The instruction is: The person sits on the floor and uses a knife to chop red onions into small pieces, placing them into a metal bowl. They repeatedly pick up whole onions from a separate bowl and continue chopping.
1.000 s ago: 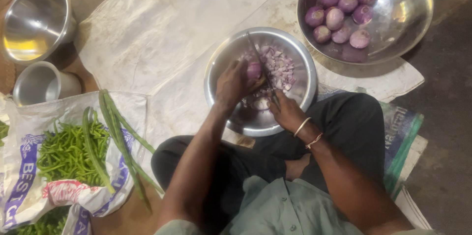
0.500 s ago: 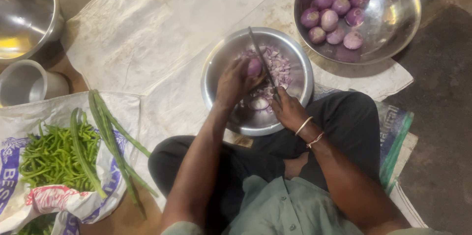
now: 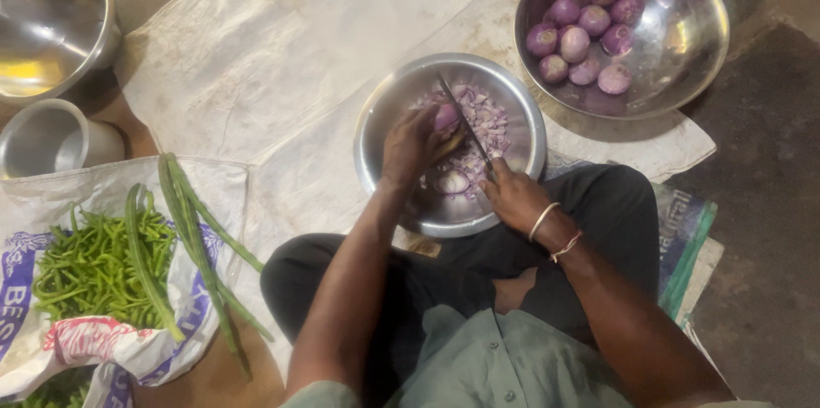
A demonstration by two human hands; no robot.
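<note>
The knife [image 3: 464, 124] lies with its long axis slanting across the steel bowl [image 3: 386, 109] that sits just in front of the person's crossed legs. Its tip points toward the bowl's far rim and slightly left, while its handle end runs back toward the near right rim. The right hand [image 3: 517, 194] is closed around the handle at that near right edge of the bowl, fingers wrapped tight, two thin bangles on the wrist behind it. The left hand [image 3: 412, 145] is over the bowl's left half, its fingers curled down and pinching a peeled purple onion [image 3: 447, 117] held right against the left side of the blade. The two hands are near each other but apart, with the blade between them. Chopped onion pieces [image 3: 483, 122] lie in the bowl beyond and to the right of the blade, and an onion half [image 3: 452, 181] rests in the bowl nearer the person. Beyond the bowl to the right, a larger steel bowl [image 3: 683, 32] holds whole peeled onions [image 3: 581, 36]. Well to the left of the bowl, green chillies [image 3: 90, 267] are heaped on a printed sack [image 3: 128, 348].
</note>
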